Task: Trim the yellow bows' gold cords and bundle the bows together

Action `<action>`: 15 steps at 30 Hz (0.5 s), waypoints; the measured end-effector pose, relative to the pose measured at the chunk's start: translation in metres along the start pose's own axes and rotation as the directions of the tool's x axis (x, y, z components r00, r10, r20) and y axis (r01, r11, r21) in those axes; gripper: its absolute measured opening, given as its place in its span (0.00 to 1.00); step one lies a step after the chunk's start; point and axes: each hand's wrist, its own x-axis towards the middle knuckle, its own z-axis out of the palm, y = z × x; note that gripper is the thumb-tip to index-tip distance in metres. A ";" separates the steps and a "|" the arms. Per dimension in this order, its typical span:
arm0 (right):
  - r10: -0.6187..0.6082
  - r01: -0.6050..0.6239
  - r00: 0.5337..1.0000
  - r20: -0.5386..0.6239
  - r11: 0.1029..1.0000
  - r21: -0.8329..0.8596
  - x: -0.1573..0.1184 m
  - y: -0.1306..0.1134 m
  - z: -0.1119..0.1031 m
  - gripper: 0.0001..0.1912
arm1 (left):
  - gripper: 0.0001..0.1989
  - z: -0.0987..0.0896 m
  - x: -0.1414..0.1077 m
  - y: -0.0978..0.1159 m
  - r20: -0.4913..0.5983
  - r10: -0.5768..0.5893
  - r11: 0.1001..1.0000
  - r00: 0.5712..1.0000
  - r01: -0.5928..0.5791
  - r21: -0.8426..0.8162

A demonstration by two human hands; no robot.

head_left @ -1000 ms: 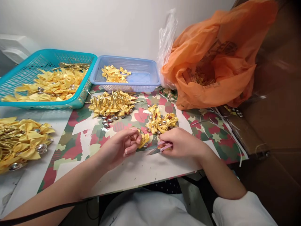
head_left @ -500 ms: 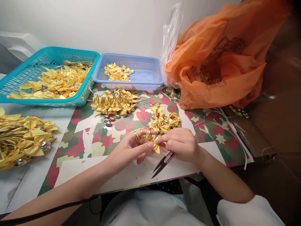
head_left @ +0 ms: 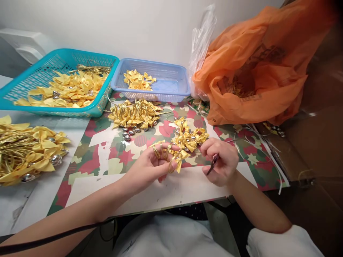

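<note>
Yellow bow (head_left: 182, 156) with a loop of gold cord is pinched between the thumb and forefinger of the left hand (head_left: 154, 162), whose grip is closed on it, just above the patterned sheet (head_left: 88, 160) on the table. More gold loops (head_left: 168, 150) ring the fingers of that hand, beside other bits of yellow ribbon. Well apart from the bow, the right hand (head_left: 222, 160) has its fingers curled around a pair of dark thread snips (head_left: 213, 164) – seen nearly edge-on, so whether the blades are parted I cannot tell. Just beyond both hands lies a small pile of bows (head_left: 190, 138) with silver bells among them. Farther back to the left sits a bunch of gold-looped bows (head_left: 136, 114), loose silver bells (head_left: 127, 134) lying along its near edge. Behind that, a blue basket (head_left: 171, 85) holds more yellow pieces (head_left: 138, 80), and next to it a teal basket (head_left: 61, 60) carries a larger heap – bows, bells and gold cord together. Another bundle (head_left: 29, 150) rests at the far left. On the right, an orange bag (head_left: 241, 111) stands open beside a clear plastic bag (head_left: 202, 46), with white strands (head_left: 242, 142) lying in front.
</note>
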 end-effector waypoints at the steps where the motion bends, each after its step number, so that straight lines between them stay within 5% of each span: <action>1: 0.032 -0.031 0.999 -0.008 0.999 0.020 -0.001 0.000 0.000 0.17 | 0.22 0.000 0.000 0.000 0.002 0.006 1.000 1.000 -0.006 0.000; 8: 0.231 -0.227 0.973 -0.024 0.969 0.097 -0.003 0.005 0.001 0.24 | 0.21 0.000 -0.003 0.000 0.077 0.073 0.996 0.994 -0.076 0.039; 15: 0.406 -0.411 0.910 0.081 0.909 0.062 0.000 0.005 0.002 0.26 | 0.08 -0.001 -0.003 0.003 0.145 0.192 0.976 0.971 -0.204 0.073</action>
